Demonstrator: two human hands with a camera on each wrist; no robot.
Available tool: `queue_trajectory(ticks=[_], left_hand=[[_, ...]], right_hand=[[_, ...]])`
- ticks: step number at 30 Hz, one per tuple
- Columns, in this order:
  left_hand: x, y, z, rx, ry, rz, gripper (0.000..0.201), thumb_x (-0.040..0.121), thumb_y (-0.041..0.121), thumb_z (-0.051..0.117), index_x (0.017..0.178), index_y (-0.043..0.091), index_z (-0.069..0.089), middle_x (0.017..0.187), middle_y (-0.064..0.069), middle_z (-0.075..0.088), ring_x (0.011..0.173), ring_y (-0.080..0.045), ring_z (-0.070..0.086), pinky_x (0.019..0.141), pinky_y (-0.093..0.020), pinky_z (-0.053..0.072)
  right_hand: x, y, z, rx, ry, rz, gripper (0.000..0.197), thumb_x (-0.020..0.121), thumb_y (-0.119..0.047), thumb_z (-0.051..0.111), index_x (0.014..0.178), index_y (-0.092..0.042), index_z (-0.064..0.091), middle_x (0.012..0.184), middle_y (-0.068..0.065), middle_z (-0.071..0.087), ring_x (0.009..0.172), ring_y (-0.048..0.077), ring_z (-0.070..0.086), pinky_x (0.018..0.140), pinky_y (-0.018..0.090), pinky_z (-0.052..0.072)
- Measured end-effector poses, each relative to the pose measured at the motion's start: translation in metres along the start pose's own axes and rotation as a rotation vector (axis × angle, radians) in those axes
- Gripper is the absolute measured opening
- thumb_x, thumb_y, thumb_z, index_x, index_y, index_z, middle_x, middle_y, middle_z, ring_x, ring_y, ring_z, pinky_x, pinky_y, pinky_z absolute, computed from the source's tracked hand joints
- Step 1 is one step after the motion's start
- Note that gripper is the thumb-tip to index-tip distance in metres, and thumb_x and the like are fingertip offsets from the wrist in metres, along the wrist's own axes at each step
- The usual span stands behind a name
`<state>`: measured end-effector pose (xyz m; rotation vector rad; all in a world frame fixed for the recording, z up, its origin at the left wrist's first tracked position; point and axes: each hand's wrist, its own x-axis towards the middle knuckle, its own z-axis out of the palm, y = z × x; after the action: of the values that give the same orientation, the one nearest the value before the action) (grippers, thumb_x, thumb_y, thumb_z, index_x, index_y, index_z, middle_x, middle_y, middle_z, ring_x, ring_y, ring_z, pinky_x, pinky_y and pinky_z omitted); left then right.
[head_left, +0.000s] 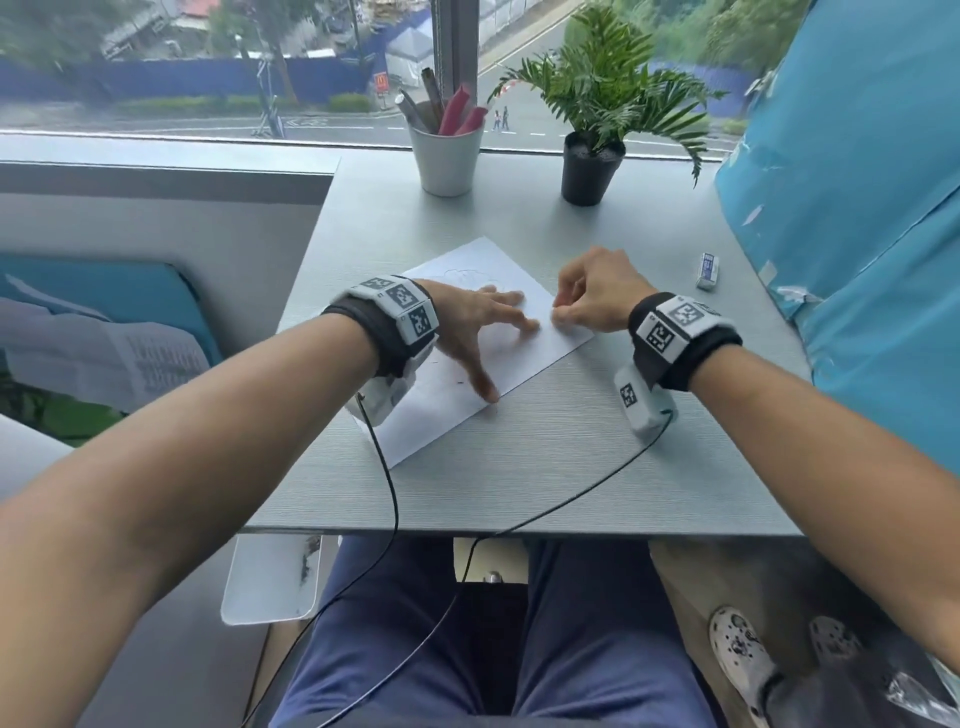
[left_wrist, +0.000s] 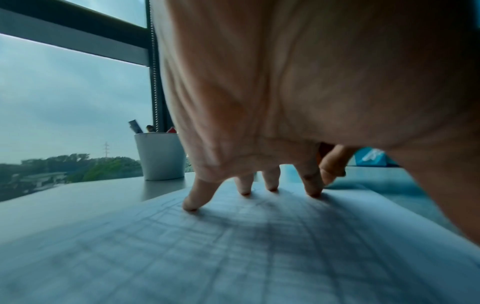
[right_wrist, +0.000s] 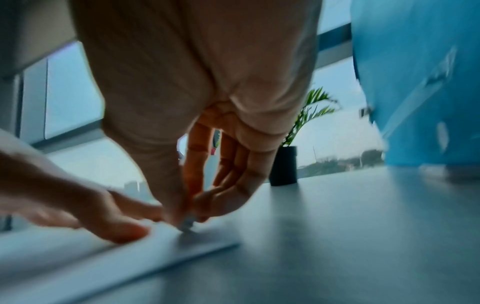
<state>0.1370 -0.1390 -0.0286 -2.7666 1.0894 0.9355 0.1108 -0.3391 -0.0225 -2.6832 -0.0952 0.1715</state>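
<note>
A white sheet of paper (head_left: 467, 400) with faint pencil lines lies askew on the grey table (head_left: 571, 467). My left hand (head_left: 483, 332) rests on the sheet with fingers spread and straight; in the left wrist view its fingertips (left_wrist: 271, 185) press on the paper (left_wrist: 233, 246). My right hand (head_left: 563, 312) hovers at the sheet's right edge, thumb and fingers pinched together. In the right wrist view this right hand (right_wrist: 187, 216) pinches a small pale object (right_wrist: 188, 224) whose tip touches the paper (right_wrist: 130, 253). What the object is cannot be told. The left hand's fingers (right_wrist: 111, 224) lie just beside it.
A white cup of pens (head_left: 445, 156) and a potted green plant (head_left: 592, 166) stand at the far edge by the window. An eraser in a sleeve (head_left: 707, 270) lies at the right. A blue padded wall (head_left: 857, 208) borders the table's right side. Two black cables trail over the near edge.
</note>
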Motion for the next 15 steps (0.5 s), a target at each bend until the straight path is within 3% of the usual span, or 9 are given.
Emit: queue_trajectory(ticks=[3, 4, 6, 8, 11, 13, 15], left_hand=[[0.001, -0.002, 0.006, -0.135, 0.147, 0.08, 0.073, 0.068, 0.061, 0.082, 0.131, 0.037, 0.054, 0.16, 0.012, 0.028, 0.147, -0.017, 0.027, 0.121, -0.043, 0.021], [0.001, -0.001, 0.01, -0.165, 0.189, 0.106, 0.066, 0.067, 0.058, 0.084, 0.122, 0.032, 0.059, 0.153, 0.01, 0.037, 0.14, -0.018, 0.037, 0.118, -0.041, 0.028], [0.002, 0.002, 0.019, -0.195, 0.234, 0.134, 0.07, 0.061, 0.054, 0.089, 0.116, 0.026, 0.056, 0.144, 0.008, 0.042, 0.13, -0.018, 0.044, 0.112, -0.041, 0.036], [0.003, 0.002, 0.026, -0.198, 0.245, 0.114, 0.087, 0.058, 0.056, 0.09, 0.129, 0.028, 0.048, 0.149, 0.007, 0.036, 0.133, -0.02, 0.042, 0.113, -0.044, 0.035], [0.003, -0.001, 0.029, -0.137, 0.203, 0.035, 0.112, 0.06, 0.064, 0.084, 0.153, 0.038, 0.027, 0.166, 0.006, 0.011, 0.152, -0.019, 0.015, 0.123, -0.048, 0.017], [0.003, -0.001, 0.027, -0.091, 0.166, -0.002, 0.117, 0.061, 0.069, 0.081, 0.156, 0.04, 0.019, 0.168, 0.006, 0.0, 0.154, -0.019, 0.0, 0.123, -0.054, 0.01], [0.006, 0.0, 0.026, -0.068, 0.141, -0.024, 0.118, 0.06, 0.071, 0.08, 0.156, 0.041, 0.019, 0.168, 0.006, -0.005, 0.154, -0.02, -0.006, 0.121, -0.063, 0.008]], right_hand=[[-0.013, -0.002, 0.004, -0.01, -0.105, -0.021, 0.006, 0.074, -0.015, 0.079, 0.073, -0.013, 0.074, 0.069, 0.0, 0.065, 0.063, 0.013, 0.058, 0.057, 0.019, 0.046], [-0.019, -0.005, 0.008, -0.021, -0.14, -0.045, 0.006, 0.073, -0.016, 0.079, 0.072, -0.014, 0.074, 0.07, 0.0, 0.066, 0.062, 0.012, 0.058, 0.056, 0.019, 0.046], [-0.027, -0.008, 0.013, -0.015, -0.16, -0.067, 0.006, 0.072, -0.017, 0.08, 0.072, -0.015, 0.074, 0.071, -0.001, 0.067, 0.061, 0.009, 0.058, 0.056, 0.02, 0.047], [-0.028, -0.008, 0.014, 0.007, -0.138, -0.061, 0.006, 0.072, -0.017, 0.08, 0.072, -0.016, 0.075, 0.069, -0.002, 0.066, 0.061, 0.009, 0.058, 0.055, 0.019, 0.046], [-0.024, -0.011, 0.016, 0.052, -0.073, -0.04, 0.009, 0.073, -0.017, 0.08, 0.068, -0.017, 0.073, 0.063, -0.004, 0.061, 0.056, 0.006, 0.053, 0.053, 0.018, 0.041], [-0.026, -0.017, 0.021, 0.055, -0.042, -0.045, 0.011, 0.074, -0.015, 0.079, 0.067, -0.017, 0.071, 0.062, -0.008, 0.056, 0.056, 0.001, 0.05, 0.052, 0.015, 0.038], [-0.034, -0.029, 0.032, 0.052, -0.077, -0.094, 0.009, 0.075, -0.013, 0.078, 0.07, -0.014, 0.072, 0.067, -0.01, 0.056, 0.061, -0.001, 0.051, 0.055, 0.016, 0.043]])
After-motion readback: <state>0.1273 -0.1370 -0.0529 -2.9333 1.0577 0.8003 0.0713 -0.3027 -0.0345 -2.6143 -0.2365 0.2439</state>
